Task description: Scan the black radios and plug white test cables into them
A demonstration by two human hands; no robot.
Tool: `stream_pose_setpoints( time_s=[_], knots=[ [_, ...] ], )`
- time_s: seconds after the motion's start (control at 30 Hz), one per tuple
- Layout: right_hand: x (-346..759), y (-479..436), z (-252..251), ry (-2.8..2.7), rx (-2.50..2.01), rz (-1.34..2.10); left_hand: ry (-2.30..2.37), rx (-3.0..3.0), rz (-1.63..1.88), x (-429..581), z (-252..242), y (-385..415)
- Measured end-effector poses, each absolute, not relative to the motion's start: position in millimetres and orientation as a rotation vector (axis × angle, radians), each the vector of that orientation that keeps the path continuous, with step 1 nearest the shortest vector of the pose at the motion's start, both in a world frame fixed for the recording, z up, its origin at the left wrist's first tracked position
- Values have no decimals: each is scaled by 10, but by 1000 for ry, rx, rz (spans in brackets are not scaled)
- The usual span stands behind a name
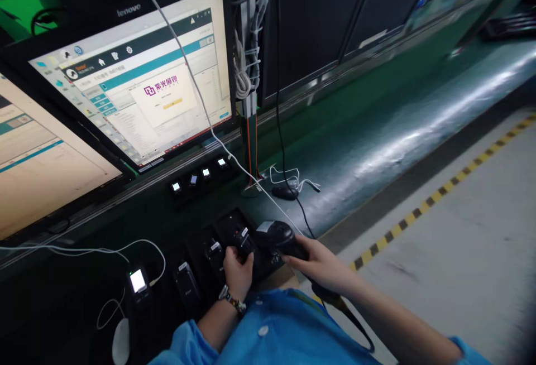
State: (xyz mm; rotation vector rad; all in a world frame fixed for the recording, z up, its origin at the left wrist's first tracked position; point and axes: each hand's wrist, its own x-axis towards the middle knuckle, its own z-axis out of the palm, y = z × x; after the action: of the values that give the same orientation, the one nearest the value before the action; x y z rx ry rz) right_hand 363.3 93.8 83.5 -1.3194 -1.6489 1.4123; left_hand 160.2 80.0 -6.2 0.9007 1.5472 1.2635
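Note:
My right hand (320,262) is wrapped round the grip of a black handheld barcode scanner (274,233), whose head points left. Just left of the scanner, my left hand (238,273) pinches a small black device (243,240) with a white label at the edge of a black tray. Beside it, a second labelled black device (214,250) sits in the tray. Further left lies a larger black handheld unit (187,288). A black device with a bright white screen (138,281) has a thin white cable plugged into its side.
A Lenovo monitor (138,80) stands behind the bench, with another screen (46,158) to its left. Several small lit devices (193,179) line up beneath it. A white mouse (121,342) lies at lower left. A white cable (184,55) hangs across the monitor toward the scanner.

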Motion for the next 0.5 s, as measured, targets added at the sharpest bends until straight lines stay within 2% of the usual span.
stream_pose_setpoints(
  time_s=[0.5],
  knots=[
    [3615,1011,990,-1756,-1334,1463,1763,960,1234,1515,-21,731]
  ],
)
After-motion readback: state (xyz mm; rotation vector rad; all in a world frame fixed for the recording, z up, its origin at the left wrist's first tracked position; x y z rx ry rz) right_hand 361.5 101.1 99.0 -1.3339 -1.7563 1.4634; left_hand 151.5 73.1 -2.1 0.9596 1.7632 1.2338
